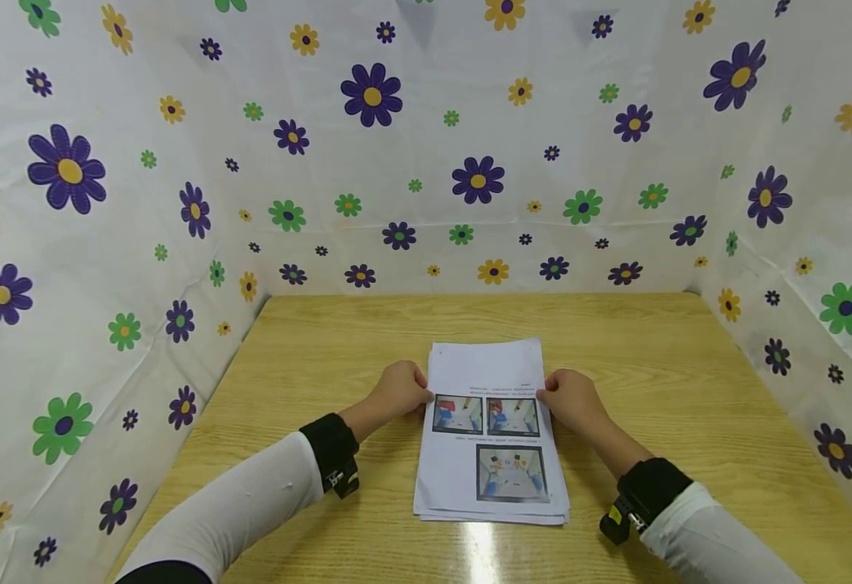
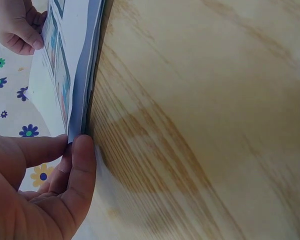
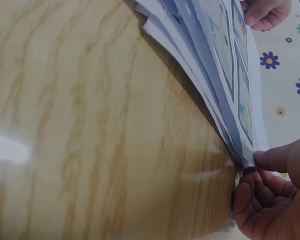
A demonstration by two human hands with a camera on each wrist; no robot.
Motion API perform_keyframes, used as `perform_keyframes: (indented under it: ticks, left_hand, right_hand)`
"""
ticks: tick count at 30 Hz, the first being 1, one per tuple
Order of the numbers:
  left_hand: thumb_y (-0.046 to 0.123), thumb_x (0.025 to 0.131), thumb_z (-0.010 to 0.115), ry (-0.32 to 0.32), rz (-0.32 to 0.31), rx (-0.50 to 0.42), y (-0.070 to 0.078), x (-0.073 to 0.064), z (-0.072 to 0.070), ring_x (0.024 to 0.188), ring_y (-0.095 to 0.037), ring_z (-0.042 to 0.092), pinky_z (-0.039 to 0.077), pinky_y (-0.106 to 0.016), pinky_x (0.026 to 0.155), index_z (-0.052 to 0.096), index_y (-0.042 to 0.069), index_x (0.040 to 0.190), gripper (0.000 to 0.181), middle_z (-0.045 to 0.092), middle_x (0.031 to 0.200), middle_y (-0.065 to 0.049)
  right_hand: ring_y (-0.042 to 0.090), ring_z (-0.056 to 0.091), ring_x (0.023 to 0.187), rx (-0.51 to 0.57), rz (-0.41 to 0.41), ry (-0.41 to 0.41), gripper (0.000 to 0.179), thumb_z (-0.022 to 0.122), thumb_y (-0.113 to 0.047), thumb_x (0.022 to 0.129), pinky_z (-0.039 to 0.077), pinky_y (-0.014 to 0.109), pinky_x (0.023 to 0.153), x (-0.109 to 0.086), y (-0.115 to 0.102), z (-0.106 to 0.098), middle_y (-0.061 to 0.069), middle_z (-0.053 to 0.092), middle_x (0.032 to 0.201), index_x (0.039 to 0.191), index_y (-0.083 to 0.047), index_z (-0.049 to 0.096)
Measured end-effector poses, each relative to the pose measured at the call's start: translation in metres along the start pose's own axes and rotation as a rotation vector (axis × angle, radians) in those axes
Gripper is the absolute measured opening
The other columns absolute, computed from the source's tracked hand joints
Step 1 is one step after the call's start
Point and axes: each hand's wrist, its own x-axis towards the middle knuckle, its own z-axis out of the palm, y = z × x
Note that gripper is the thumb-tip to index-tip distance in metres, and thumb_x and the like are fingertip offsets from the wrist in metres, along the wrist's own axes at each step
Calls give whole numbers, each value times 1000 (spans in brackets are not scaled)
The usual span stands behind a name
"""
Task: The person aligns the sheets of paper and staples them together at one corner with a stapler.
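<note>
A stack of printed paper sheets [image 1: 455, 478] with three colour pictures on its top page is held between both hands over the table. My left hand [image 1: 400, 388] pinches the left edge, thumb on top and fingers beneath, as the left wrist view shows around the paper edge [image 2: 79, 110]. On the opposite edge, my right hand [image 1: 575, 397] pinches the sheets the same way. In the right wrist view the sheets [image 3: 190, 65] fan slightly apart along their near side, and the fingers of the right hand [image 3: 270, 195] curl under them.
The wood-grain table [image 1: 323, 341] has a bright light reflection near its front edge. A white cloth with flower prints [image 1: 426, 146] hangs along the back and both sides. Each wrist carries a black strap [image 1: 329, 446] with a small camera.
</note>
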Motion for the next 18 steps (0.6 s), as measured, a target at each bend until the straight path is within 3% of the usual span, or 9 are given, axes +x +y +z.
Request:
perform_keyframes:
  ticks: [11,18]
  left_hand:
    - [6,86,80,-14,7,9,-3,-3,1,52,-15,64,55,-27,48,60,2,83,20,65,65,-9]
    - [12,90,78,-18,7,-7,-6,-5,0,52,-16,64,56,-28,49,61,3,85,20,66,66,-8]
  right_hand:
    - [23,60,81,-57,-60,34,18,70,-14,94,49,31,66,1,2,5,11,68,92,101,3,70]
    - [22,62,81,-35,-37,18,21,66,-15,98,49,30,64,-3,1,-1,12,69,95,106,4,70]
